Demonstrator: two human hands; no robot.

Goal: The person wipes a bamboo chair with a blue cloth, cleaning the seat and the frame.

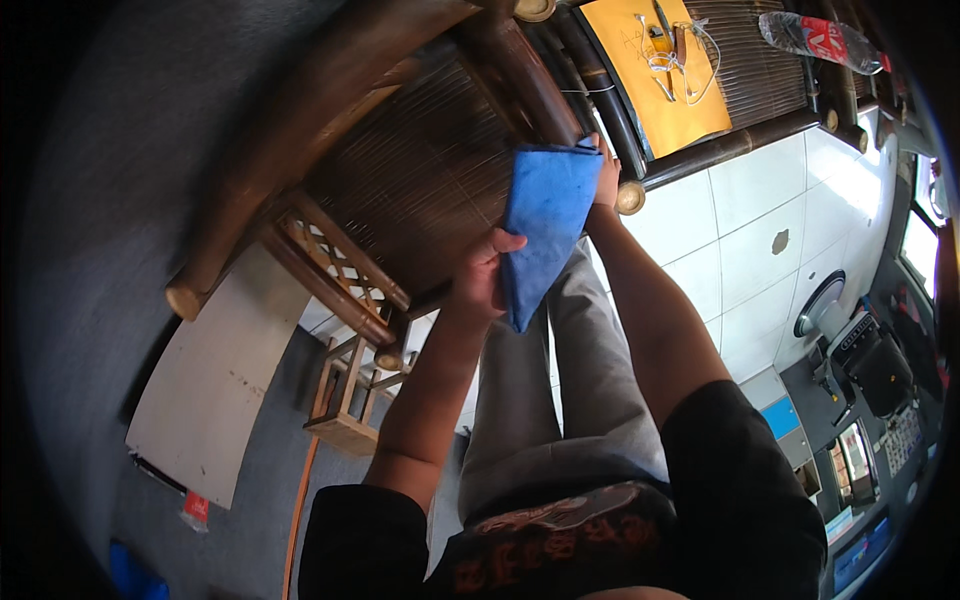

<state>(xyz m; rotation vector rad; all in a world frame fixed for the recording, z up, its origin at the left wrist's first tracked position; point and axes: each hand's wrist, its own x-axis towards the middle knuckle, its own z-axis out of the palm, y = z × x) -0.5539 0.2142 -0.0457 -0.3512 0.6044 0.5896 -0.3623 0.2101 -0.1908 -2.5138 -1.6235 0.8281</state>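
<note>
A blue folded cloth (548,225) with a creased, pointed lower end hangs between my two hands. My left hand (484,272) grips its left edge, the thumb lying on the front and the other fingers hidden behind. At the upper right corner, my right hand (608,172) is closed on the cloth's edge; most of its fingers are out of sight behind the fabric. Just beyond the cloth is a dark brown bamboo bench (420,150) with a slatted seat.
An orange-yellow envelope (640,90) carries white earphones (665,62) and small items on a bamboo table. A clear bottle (822,38) with a red label lies beside it. A small wooden stool (345,432) stands lower left, and a black salon-style chair (875,365) at the right.
</note>
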